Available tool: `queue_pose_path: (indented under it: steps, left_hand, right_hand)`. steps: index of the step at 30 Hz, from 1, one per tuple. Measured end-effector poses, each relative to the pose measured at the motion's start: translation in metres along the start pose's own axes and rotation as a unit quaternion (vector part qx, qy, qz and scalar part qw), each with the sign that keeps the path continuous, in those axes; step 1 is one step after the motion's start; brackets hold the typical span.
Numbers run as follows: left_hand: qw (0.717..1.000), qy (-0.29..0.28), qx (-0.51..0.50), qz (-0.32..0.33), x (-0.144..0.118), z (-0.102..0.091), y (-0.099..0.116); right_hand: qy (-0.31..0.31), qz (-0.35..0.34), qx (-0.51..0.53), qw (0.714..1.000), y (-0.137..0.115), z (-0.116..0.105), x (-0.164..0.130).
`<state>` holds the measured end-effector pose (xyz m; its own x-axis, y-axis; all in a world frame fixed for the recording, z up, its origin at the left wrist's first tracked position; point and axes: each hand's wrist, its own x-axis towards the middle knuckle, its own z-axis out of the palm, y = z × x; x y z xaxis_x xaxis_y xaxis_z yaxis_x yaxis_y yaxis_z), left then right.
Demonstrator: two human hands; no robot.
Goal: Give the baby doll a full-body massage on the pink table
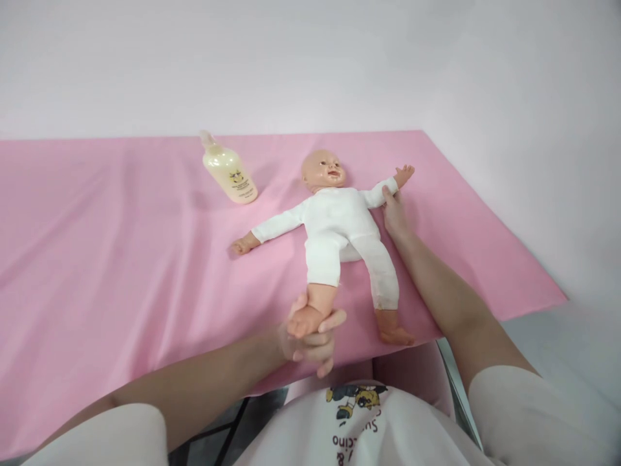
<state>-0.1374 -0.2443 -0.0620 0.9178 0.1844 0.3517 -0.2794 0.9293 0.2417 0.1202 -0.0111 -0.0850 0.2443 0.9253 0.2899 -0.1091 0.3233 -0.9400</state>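
A baby doll with a white cloth body lies on its back, head away from me and both arms spread. My left hand is under and around the doll's bare foot on the left, at the table's near edge, with its fingers curled about the ankle. With thumb and fingers, my right hand grips the doll's sleeved forearm on the right, just below its plastic hand. The doll's other leg rests on the cloth, its foot near the front edge.
A pump bottle of pale yellow liquid lies tilted on the pink cloth, left of the doll's head. The covered table meets a white wall at the back. Its right edge slants toward me, and my body is close to the front edge.
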Motion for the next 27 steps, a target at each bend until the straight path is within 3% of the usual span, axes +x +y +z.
queue_pose_path:
  steps: [4,10,13,21,24,27]
  left_hand:
    - [0.996,0.028,-0.053,0.065,-0.002,-0.002,0.012]
    - [0.979,0.197,-0.005,0.06,-0.009,0.0,0.019]
    - [0.967,0.249,0.019,0.053,-0.01,0.002,0.022]
    - [0.963,0.257,0.032,0.069,-0.005,0.006,0.024]
    - [0.965,0.249,0.025,0.075,-0.004,0.009,0.023]
    - [0.97,0.233,0.042,0.049,-0.003,0.013,0.02]
  right_hand:
    - [-0.04,-0.014,-0.013,0.999,-0.005,0.009,-0.006]
    - [-0.161,-0.108,-0.131,0.972,-0.012,0.022,-0.02]
    - [-0.207,-0.162,-0.19,0.946,-0.02,0.023,-0.025]
    - [-0.311,-0.252,-0.259,0.879,-0.022,0.025,-0.022]
    - [-0.302,-0.248,-0.266,0.881,-0.02,0.026,-0.024]
    - [-0.248,-0.24,-0.242,0.907,-0.019,0.027,-0.028]
